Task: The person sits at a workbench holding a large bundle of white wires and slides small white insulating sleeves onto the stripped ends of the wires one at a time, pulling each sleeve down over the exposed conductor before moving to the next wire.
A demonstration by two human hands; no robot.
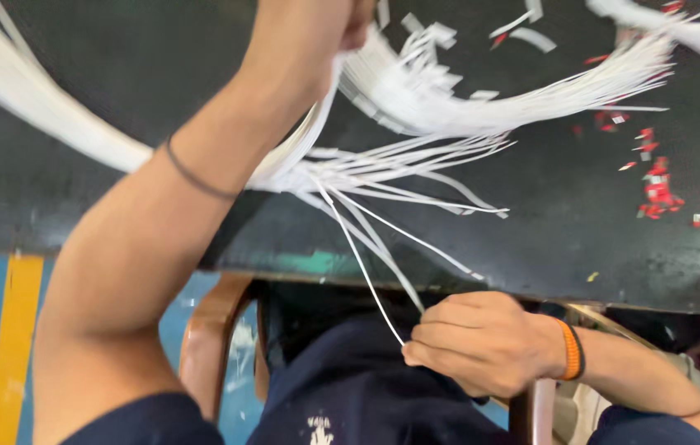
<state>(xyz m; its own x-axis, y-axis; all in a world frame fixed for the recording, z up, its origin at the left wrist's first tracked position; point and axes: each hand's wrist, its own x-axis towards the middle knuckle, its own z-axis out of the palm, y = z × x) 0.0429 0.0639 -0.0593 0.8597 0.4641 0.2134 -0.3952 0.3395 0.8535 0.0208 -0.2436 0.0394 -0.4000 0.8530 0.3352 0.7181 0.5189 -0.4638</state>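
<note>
On a dark bench (581,247) the left hand (317,33) grips a bundle of white strips (416,91), while the right hand's (482,342) fingers (441,330) pinch one strip (366,272) clear below, a separating step calling for a steady pull.

The strips (416,99) lie spread on the table (548,231); small scraps (655,189) lie to their right, a chair (210,330) stands below the table edge.

thin white plastic-looking strands (416,99), smooth and faintly glossy, lie across a matt black tabletop (564,239), scuffed and dusty. glossy red and white scraps (657,191) scatter nearby. the chair frame (206,330) looks like smooth brown plastic.
</note>
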